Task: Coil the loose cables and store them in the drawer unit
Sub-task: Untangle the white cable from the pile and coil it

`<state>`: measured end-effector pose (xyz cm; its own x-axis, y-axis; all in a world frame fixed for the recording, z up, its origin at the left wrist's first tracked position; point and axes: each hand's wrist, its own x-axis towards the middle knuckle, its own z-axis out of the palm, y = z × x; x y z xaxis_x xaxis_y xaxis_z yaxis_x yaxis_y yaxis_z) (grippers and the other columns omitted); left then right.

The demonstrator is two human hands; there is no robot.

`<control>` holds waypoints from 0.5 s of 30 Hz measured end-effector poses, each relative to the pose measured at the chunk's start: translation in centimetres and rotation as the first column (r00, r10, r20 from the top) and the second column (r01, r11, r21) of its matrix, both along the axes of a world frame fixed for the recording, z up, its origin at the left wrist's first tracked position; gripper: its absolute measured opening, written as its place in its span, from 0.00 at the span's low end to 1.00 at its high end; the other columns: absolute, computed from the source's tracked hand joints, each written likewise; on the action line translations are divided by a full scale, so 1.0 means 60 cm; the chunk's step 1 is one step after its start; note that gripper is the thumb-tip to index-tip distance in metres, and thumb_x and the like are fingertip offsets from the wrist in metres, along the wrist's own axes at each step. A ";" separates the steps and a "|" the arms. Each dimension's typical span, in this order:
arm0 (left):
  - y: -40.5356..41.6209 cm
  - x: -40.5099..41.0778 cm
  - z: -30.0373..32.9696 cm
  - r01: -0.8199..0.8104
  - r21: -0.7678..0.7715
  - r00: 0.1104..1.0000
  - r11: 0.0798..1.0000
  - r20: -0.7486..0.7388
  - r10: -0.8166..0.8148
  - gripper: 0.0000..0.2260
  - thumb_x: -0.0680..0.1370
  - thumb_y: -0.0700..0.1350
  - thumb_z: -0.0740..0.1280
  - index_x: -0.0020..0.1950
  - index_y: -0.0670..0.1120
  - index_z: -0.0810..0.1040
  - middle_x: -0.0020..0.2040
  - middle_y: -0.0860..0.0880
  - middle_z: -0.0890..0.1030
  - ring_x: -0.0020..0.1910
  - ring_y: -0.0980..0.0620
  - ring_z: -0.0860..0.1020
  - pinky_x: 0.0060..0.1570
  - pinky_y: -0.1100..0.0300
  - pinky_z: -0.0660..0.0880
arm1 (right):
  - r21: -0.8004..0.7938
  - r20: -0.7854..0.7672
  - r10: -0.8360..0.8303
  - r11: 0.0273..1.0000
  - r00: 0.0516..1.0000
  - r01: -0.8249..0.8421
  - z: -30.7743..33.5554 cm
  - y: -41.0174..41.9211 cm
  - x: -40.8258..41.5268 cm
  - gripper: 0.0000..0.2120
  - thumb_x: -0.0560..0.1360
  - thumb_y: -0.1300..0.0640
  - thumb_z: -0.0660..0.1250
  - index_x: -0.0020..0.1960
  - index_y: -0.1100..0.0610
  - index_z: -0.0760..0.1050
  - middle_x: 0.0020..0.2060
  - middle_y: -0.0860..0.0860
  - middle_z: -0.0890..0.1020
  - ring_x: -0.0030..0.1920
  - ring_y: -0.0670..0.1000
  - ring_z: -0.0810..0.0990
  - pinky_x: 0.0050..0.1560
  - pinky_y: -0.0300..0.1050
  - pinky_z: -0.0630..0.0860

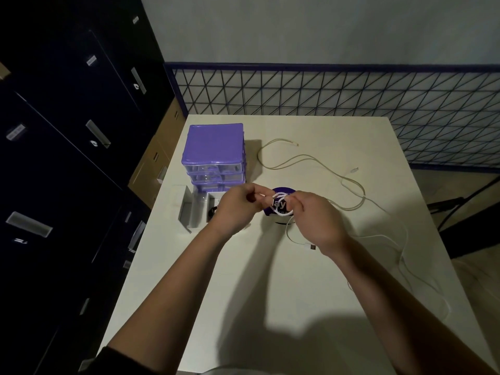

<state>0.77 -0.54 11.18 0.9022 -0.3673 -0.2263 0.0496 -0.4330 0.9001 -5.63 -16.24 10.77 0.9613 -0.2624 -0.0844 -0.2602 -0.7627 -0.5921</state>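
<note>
Worktop: a smooth, matte, cream-white worktop [270,280], square-cornered, with the shadows of both forearms falling across it.
Left hand: the left hand [234,209] is raised above the worktop, fingers curled in, thumb and fingertips pinching one side of a small loop of thin white cable [281,205].
Right hand: the right hand [315,217] faces it, fingers bent and gripping the opposite side of the same loop; the loop is round, only a turn or two.
White cable: its slack drops from the right hand, curves down to a flat rectangular plug [310,247] lying beside the right wrist, and trails in long loose bends toward the worktop's right edge.
Second cable: a duller, beige cable [311,159] lies uncoiled in wavy curves on the far half of the worktop, right of the drawer unit.
Drawer unit: a glossy purple plastic drawer unit [215,152] with a flat square top and clear drawer fronts stands at the far left; one clear drawer [198,209] is pulled out, partly hidden by the left hand.
Round object: a purple disc with white lettering [281,192] sits behind the hands; what it is I cannot tell.
Surroundings: dark metal filing cabinets [67,158] to the left, a wire grid panel [351,98] behind.
</note>
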 end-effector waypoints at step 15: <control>-0.019 -0.012 0.014 -0.206 -0.279 0.971 0.938 -0.181 0.160 0.07 0.75 0.35 0.70 0.53 0.40 0.82 0.33 0.51 0.83 0.31 0.57 0.80 0.41 0.64 0.79 | 0.546 -0.045 0.002 0.837 0.999 0.023 -0.002 0.009 -0.003 0.18 0.82 0.55 0.56 0.34 0.53 0.70 0.28 0.46 0.68 0.23 0.41 0.65 0.27 0.33 0.60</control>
<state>0.04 -1.66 12.03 0.9230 -0.2702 -0.2740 0.2497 -0.1212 0.9607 -5.84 -15.73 10.66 0.9510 -0.1719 -0.2569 -0.3001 -0.3151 -0.9003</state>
